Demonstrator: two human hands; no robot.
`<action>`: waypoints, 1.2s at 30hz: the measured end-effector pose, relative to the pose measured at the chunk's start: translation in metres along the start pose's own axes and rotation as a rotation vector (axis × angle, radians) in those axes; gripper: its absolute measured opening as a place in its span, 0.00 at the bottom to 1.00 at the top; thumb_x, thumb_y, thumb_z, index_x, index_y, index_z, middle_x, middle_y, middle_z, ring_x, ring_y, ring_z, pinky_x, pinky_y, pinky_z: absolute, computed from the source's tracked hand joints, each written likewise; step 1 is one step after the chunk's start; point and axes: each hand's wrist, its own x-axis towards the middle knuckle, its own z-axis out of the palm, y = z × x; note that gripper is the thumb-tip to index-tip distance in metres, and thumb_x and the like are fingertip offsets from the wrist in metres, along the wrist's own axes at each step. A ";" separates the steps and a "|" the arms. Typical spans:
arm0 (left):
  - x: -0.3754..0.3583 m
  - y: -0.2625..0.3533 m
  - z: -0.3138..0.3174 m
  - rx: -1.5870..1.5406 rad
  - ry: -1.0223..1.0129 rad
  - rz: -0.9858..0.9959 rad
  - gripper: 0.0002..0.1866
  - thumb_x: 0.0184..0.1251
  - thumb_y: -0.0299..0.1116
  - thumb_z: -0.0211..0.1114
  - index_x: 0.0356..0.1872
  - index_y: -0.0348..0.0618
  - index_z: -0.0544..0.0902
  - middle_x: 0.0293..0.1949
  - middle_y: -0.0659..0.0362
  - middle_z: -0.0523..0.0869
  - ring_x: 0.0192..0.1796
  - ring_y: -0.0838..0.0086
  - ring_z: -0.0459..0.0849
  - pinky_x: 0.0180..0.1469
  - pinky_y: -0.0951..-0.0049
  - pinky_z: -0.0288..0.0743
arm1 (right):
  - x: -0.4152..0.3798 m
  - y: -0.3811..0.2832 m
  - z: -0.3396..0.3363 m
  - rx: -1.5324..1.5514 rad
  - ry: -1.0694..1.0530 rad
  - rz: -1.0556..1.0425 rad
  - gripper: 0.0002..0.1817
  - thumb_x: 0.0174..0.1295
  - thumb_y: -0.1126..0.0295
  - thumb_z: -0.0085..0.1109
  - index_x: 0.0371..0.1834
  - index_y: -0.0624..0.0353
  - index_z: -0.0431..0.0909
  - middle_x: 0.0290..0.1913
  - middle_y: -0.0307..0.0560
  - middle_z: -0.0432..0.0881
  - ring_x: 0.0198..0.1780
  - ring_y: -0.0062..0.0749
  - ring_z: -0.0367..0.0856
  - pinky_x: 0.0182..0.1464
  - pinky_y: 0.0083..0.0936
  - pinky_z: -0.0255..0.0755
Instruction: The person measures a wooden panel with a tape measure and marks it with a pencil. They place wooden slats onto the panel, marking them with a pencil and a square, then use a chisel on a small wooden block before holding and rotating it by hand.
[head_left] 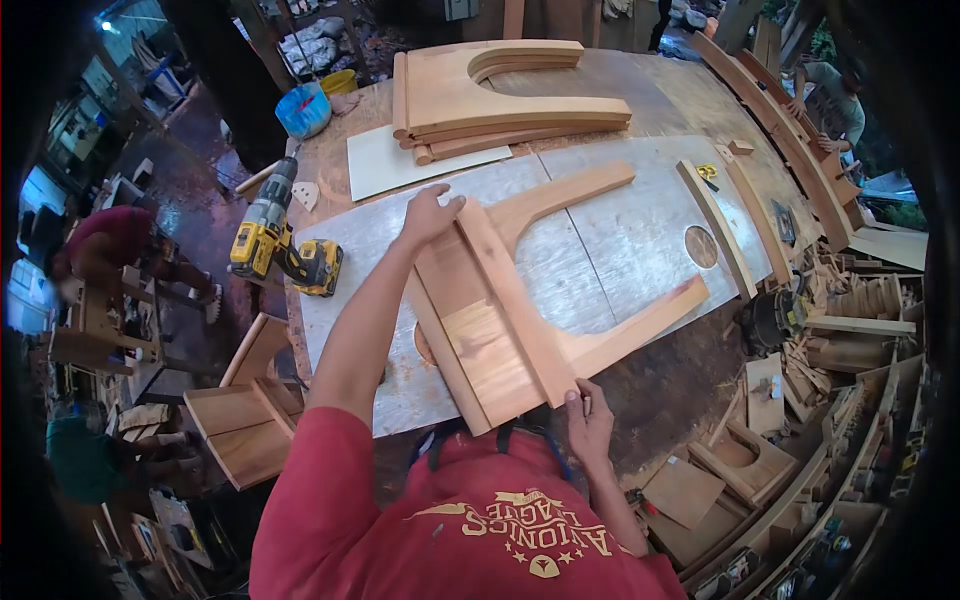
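A U-shaped wooden frame piece lies flat on the grey board that covers the workbench. Across its solid end lies a long wooden slat, with a second slat along its left edge. My left hand presses flat on the far end of the slat and frame. My right hand pinches the near end of the slat at the bench's front edge.
A yellow cordless drill lies at the bench's left. A stack of U-shaped wooden pieces sits at the back, beside a blue bucket. Loose slats lie at right. Wood parts fill the right side. Other people work at left and far right.
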 end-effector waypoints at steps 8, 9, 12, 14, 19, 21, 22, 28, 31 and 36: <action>0.015 -0.052 0.031 -0.296 -0.166 -0.158 0.38 0.61 0.55 0.73 0.61 0.31 0.83 0.56 0.41 0.88 0.61 0.54 0.86 0.66 0.62 0.76 | -0.032 -0.031 0.035 0.311 0.208 0.361 0.26 0.71 0.65 0.65 0.64 0.73 0.71 0.49 0.51 0.85 0.48 0.27 0.82 0.52 0.26 0.76; 0.015 -0.055 0.031 -0.287 -0.187 -0.166 0.38 0.60 0.56 0.73 0.61 0.30 0.83 0.56 0.40 0.88 0.61 0.54 0.86 0.65 0.62 0.77 | -0.033 -0.034 0.037 0.348 0.216 0.402 0.26 0.71 0.65 0.65 0.63 0.74 0.71 0.50 0.51 0.85 0.49 0.27 0.82 0.53 0.26 0.76; 0.023 -0.062 0.031 -0.250 -0.217 -0.149 0.36 0.60 0.58 0.73 0.56 0.32 0.87 0.54 0.41 0.89 0.58 0.56 0.88 0.63 0.62 0.78 | -0.033 -0.029 0.042 0.412 0.224 0.400 0.27 0.70 0.67 0.65 0.64 0.76 0.70 0.55 0.55 0.84 0.55 0.31 0.83 0.58 0.26 0.75; 0.018 -0.056 0.026 -0.265 -0.234 -0.157 0.35 0.61 0.58 0.73 0.54 0.33 0.88 0.53 0.42 0.90 0.57 0.56 0.88 0.63 0.62 0.78 | -0.033 -0.018 0.043 0.423 0.208 0.395 0.27 0.71 0.67 0.64 0.65 0.76 0.70 0.56 0.57 0.83 0.57 0.32 0.83 0.60 0.27 0.74; 0.021 -0.066 0.033 -0.247 -0.214 -0.073 0.32 0.64 0.58 0.72 0.52 0.36 0.90 0.49 0.45 0.92 0.54 0.60 0.90 0.61 0.64 0.79 | -0.033 -0.015 0.048 0.457 0.236 0.384 0.27 0.71 0.67 0.64 0.65 0.78 0.70 0.56 0.58 0.85 0.58 0.33 0.84 0.61 0.27 0.74; 0.022 -0.067 0.032 -0.265 -0.221 -0.062 0.31 0.65 0.58 0.71 0.53 0.36 0.89 0.49 0.46 0.92 0.53 0.61 0.90 0.60 0.65 0.79 | -0.033 -0.013 0.047 0.477 0.229 0.392 0.27 0.71 0.67 0.63 0.65 0.77 0.71 0.54 0.57 0.86 0.55 0.31 0.85 0.60 0.26 0.74; 0.023 -0.065 0.031 -0.266 -0.248 -0.105 0.32 0.66 0.56 0.72 0.54 0.34 0.89 0.50 0.45 0.91 0.54 0.61 0.89 0.60 0.65 0.79 | -0.032 -0.017 0.047 0.468 0.226 0.407 0.27 0.71 0.67 0.64 0.65 0.77 0.71 0.54 0.57 0.86 0.55 0.31 0.85 0.60 0.26 0.74; 0.016 -0.055 0.027 -0.343 -0.229 -0.147 0.32 0.65 0.53 0.75 0.55 0.29 0.87 0.51 0.44 0.90 0.55 0.61 0.88 0.60 0.64 0.78 | -0.032 -0.019 0.042 0.436 0.193 0.448 0.28 0.70 0.67 0.65 0.65 0.76 0.72 0.55 0.57 0.86 0.58 0.31 0.83 0.60 0.25 0.74; 0.015 -0.050 0.022 -0.296 -0.230 -0.143 0.32 0.66 0.53 0.75 0.54 0.30 0.88 0.50 0.45 0.91 0.53 0.63 0.88 0.58 0.65 0.79 | -0.032 -0.022 0.044 0.482 0.214 0.395 0.27 0.70 0.68 0.65 0.65 0.76 0.72 0.54 0.57 0.86 0.57 0.32 0.84 0.60 0.26 0.75; 0.014 -0.049 0.020 -0.334 -0.259 -0.161 0.32 0.66 0.54 0.74 0.54 0.30 0.88 0.49 0.46 0.90 0.51 0.63 0.88 0.57 0.65 0.79 | -0.030 -0.011 0.046 0.489 0.212 0.367 0.26 0.70 0.68 0.65 0.64 0.76 0.72 0.54 0.57 0.87 0.56 0.33 0.85 0.61 0.28 0.76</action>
